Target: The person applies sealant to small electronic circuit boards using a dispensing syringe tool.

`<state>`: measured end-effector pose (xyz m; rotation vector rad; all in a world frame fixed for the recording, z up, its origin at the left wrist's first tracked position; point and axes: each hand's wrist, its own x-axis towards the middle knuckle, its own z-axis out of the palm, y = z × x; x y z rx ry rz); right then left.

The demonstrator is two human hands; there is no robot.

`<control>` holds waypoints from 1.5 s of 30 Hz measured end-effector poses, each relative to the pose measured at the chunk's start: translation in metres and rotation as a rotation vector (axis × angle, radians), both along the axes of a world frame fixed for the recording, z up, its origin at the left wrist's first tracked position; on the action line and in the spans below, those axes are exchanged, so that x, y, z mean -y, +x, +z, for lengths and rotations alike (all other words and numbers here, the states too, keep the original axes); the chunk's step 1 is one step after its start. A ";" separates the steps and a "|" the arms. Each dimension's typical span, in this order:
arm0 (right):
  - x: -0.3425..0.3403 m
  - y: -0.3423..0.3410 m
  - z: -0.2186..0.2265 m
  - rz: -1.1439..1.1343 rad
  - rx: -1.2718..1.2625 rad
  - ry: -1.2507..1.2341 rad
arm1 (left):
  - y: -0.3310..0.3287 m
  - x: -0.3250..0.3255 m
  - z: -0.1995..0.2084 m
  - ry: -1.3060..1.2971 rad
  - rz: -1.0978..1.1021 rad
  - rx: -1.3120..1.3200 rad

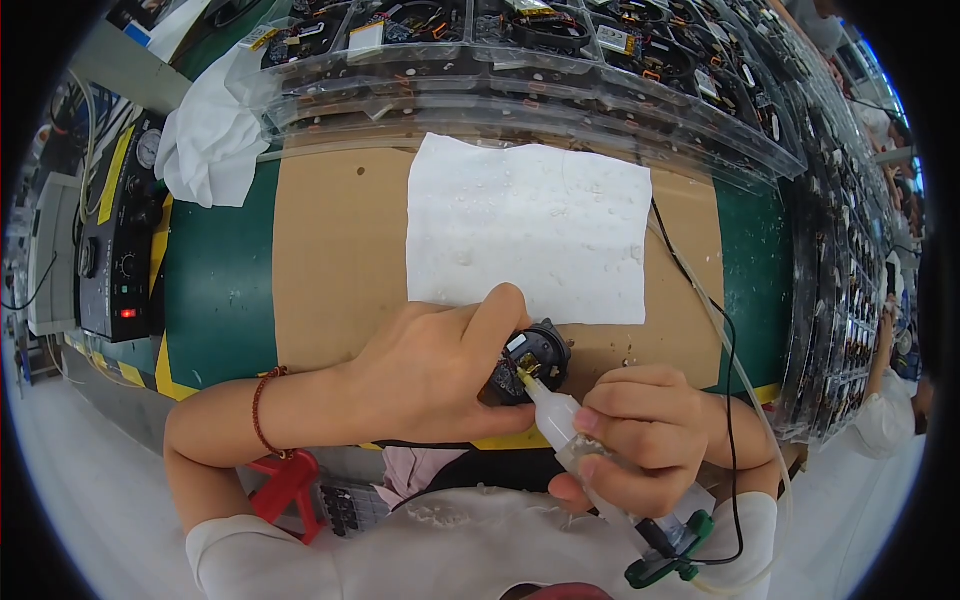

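Note:
My left hand (440, 365) grips a small round black device (545, 350) whose open inside shows tiny electronic parts. In my right hand (645, 435) is a white dispensing syringe (556, 414), slanted up and to the left. Its thin yellowish tip reaches the inside of the device; whether it touches a part I cannot make out. A green clamp-like adapter (672, 552) sits on the syringe's rear end, with a clear hose and a black cable running from it. Both hands are over the near edge of the bench, just below a white paper sheet (530, 230) spotted with clear blobs.
Brown cardboard (335, 250) covers the green mat (220, 280). Stacked clear trays (540, 75) of electronic parts line the back, and more stacks rise at the right. A black dispenser box (122, 240) with a gauge and crumpled white tissue (215, 135) are at the left.

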<state>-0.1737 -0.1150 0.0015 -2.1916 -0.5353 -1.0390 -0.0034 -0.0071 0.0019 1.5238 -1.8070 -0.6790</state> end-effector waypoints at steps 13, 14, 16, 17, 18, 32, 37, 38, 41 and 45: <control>-0.002 0.005 -0.003 -0.018 0.083 0.125 | 0.000 -0.001 -0.004 0.012 0.007 -0.037; -0.002 0.005 -0.002 -0.016 0.084 0.125 | 0.000 -0.002 -0.004 0.010 0.017 -0.039; -0.002 0.004 -0.002 -0.016 0.070 0.133 | 0.000 -0.002 -0.003 0.009 0.026 -0.043; -0.002 0.004 -0.002 -0.016 0.069 0.133 | 0.000 -0.002 -0.003 0.019 0.022 -0.047; -0.001 0.005 -0.003 -0.013 0.068 0.147 | 0.001 -0.002 -0.003 0.030 0.019 -0.051; 0.009 -0.004 0.013 -0.118 -0.295 0.422 | -0.001 0.000 -0.002 -0.044 0.007 -0.047; 0.009 -0.006 0.019 -0.187 -0.404 0.613 | 0.001 0.000 0.000 -0.065 0.001 -0.006; 0.010 -0.008 0.022 -0.194 -0.477 0.655 | 0.001 0.000 0.001 -0.045 -0.007 -0.014; 0.014 -0.011 0.024 -0.209 -0.565 0.712 | 0.001 0.000 0.000 -0.062 -0.011 0.000; 0.014 -0.012 0.022 -0.243 -0.565 0.743 | 0.001 -0.001 -0.002 -0.048 -0.018 0.017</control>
